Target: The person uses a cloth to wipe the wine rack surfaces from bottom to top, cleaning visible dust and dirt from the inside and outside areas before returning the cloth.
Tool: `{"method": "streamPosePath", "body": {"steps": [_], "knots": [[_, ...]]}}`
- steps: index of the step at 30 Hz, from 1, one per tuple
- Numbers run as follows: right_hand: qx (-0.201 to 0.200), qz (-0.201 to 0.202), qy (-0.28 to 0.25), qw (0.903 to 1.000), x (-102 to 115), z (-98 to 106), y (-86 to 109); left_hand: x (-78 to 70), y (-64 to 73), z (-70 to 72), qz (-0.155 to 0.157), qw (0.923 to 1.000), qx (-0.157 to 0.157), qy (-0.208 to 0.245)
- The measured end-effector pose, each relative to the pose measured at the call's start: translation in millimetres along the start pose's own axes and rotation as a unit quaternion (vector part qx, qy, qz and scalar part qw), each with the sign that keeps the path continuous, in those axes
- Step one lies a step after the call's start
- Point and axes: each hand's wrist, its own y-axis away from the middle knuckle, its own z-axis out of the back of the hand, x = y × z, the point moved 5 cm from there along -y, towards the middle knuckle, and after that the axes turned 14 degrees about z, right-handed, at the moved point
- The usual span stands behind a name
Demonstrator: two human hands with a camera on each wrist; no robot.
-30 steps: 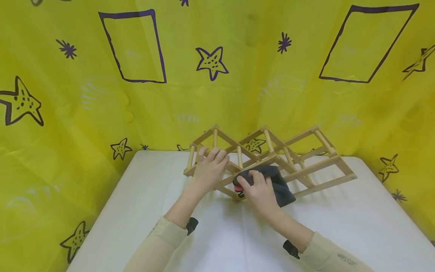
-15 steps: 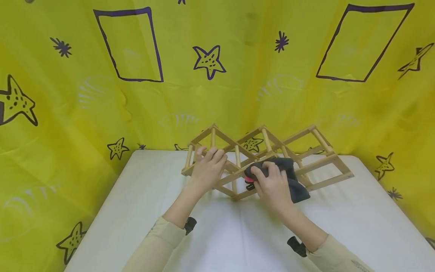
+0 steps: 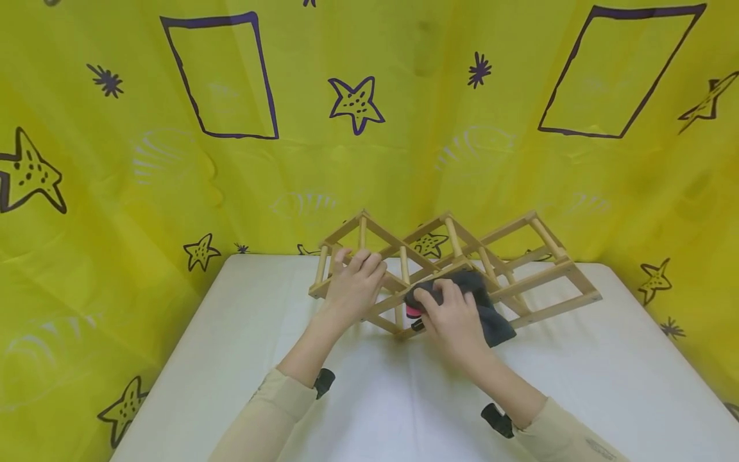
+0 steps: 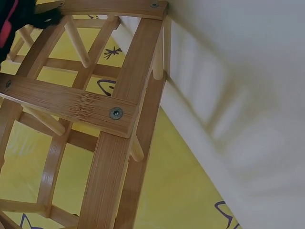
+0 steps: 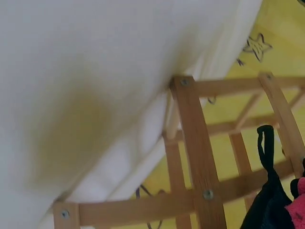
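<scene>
Dark navy cloth (image 3: 493,321) is bunched under the right hand (image 3: 458,324), against the front of the wooden lattice rack (image 3: 453,237), at about five o'clock from the rack's middle. It slid towards three o'clock along the front slats and has now come partway back towards nine — a to-and-fro rubbing stroke, I judge, with that stretch of wood being worked over. The right hand's fingers and thumb are bent round the cloth, pinching it; the left hand (image 3: 355,285), at the rack's nine o'clock end, curls its fingers over the frame and holds it, fingertips hidden. The cloth looks soft and limp, with a fleecy pink patch (image 5: 298,212) and a thin dark loop (image 5: 269,153). The rack is pale, grained wood — flat slats crossing in diamonds, round dowels between, metal screws (image 4: 116,113) at the joints — on a white table (image 3: 242,333).
</scene>
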Motion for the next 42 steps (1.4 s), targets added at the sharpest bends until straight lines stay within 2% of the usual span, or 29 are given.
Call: {"method": "streamPosePath", "body": {"steps": [2, 5, 12, 15, 21, 24, 27, 31, 36, 39, 42], "knots": [[-0.013, -0.016, 0.002, 0.9998, -5, 6, -0.7, 0.1, -0.4, 0.2, 0.000, 1.0000, 0.001, 0.003], [-0.019, -0.018, 0.008, 0.9996, -8, 10, -1.7, 0.5, -0.7, 1.0, 0.004, 1.0000, 0.005, 0.005], [0.004, 0.038, 0.030, 0.9988, 7, -7, -2.0, -0.5, -0.8, 1.8, 0.003, 1.0000, 0.003, 0.001], [0.012, 0.047, 0.023, 0.9986, 13, -13, -1.7, -0.6, 0.1, 1.2, 0.001, 1.0000, -0.005, 0.006], [0.019, 0.005, -0.005, 0.9998, 5, -5, -1.4, -0.4, 0.3, 0.5, 0.000, 0.9999, -0.010, 0.013], [0.011, -0.020, -0.009, 0.9997, -3, 5, -2.3, -0.5, -0.1, 0.3, -0.003, 0.9998, -0.014, 0.013], [-0.001, -0.028, -0.004, 0.9996, -7, 8, -3.6, -0.2, -0.3, 0.2, -0.004, 0.9998, -0.016, 0.014], [-0.002, 0.002, 0.010, 0.9999, 0, 1, -3.5, -0.5, 0.4, 0.0, -0.002, 0.9998, -0.014, 0.016], [0.016, 0.043, 0.019, 0.9988, 12, -12, -2.6, -0.7, 1.2, -0.2, -0.001, 0.9997, -0.017, 0.017], [0.020, 0.026, 0.008, 0.9994, 10, -10, -2.2, -0.4, 0.9, -0.1, 0.001, 0.9997, -0.016, 0.020], [0.005, -0.009, 0.002, 0.9999, 1, 0, -2.2, 0.0, 0.6, 0.2, 0.000, 0.9996, -0.012, 0.024]]}}
